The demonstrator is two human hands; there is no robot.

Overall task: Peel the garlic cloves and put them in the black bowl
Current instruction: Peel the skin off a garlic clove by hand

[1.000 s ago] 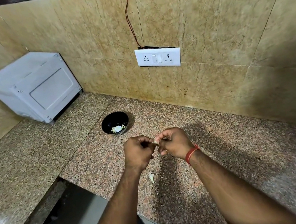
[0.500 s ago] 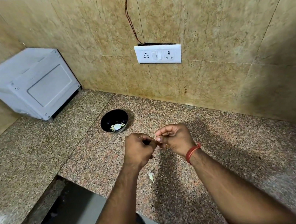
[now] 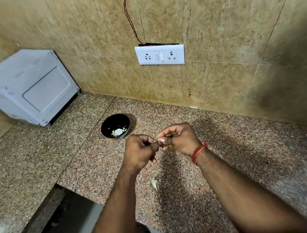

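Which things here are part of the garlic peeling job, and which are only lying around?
Job: garlic clove pinched between left hand and right hand; black bowl; peel scrap on counter.
Lying about: white appliance; wall socket; red wire.

The clove [image 3: 159, 140] is almost wholly hidden between the fingertips of the left hand [image 3: 141, 152] and right hand [image 3: 179, 140]; only a pale sliver shows. Pale bits in the bowl [image 3: 115, 125] are too small to tell cloves from skins. The bottom edge cuts off both forearms.
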